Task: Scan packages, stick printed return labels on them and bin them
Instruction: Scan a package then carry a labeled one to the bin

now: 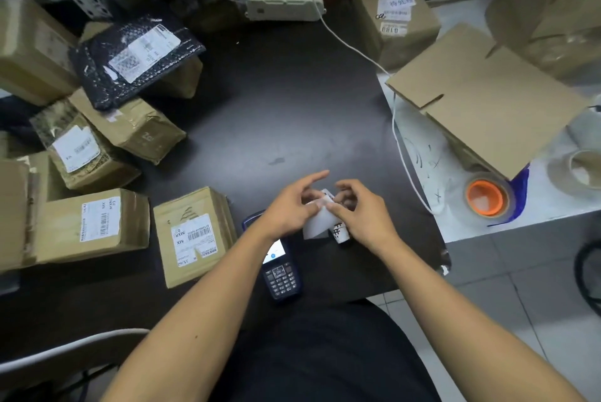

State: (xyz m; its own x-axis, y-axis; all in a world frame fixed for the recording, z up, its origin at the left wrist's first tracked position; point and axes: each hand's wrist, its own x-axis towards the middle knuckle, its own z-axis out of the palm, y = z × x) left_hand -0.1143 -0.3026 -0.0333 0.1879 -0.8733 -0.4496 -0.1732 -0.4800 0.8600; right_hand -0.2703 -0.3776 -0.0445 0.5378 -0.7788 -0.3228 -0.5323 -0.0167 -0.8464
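Over the dark table [286, 102], my left hand [289, 210] and my right hand [361, 213] meet and both pinch a small white printed label [320, 223] with its backing paper hanging below. A blue handheld scanner [281, 275] with a keypad and lit screen lies on the table under my left wrist. A small brown package [195, 236] with a barcode label lies just left of the scanner. Several taped brown packages [94, 226] and a black bubble mailer [136, 57] are piled at the left.
A labelled carton [395, 18] stands at the back right near a power strip [284, 6], whose white cable [400, 148] runs down the table's right side. On the white side table sit a folded cardboard box [487, 99] and tape rolls [486, 198].
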